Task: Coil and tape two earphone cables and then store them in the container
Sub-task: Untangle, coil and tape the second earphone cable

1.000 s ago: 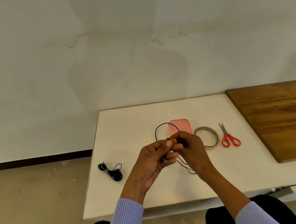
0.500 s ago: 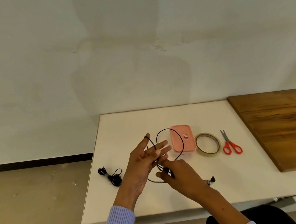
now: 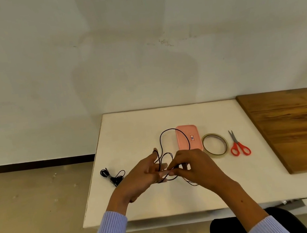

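black earphone cable (image 3: 172, 133) is looped over the spread, straight-fingered left hand (image 3: 146, 173) as a former, while the right hand (image 3: 191, 165) pinches it to guide the coil above the bench (image 3: 131, 131).

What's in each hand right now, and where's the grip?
Both hold the same black cable. Its loops hang over the left hand's extended fingers; the right hand pinches the strand beside the left fingertips.
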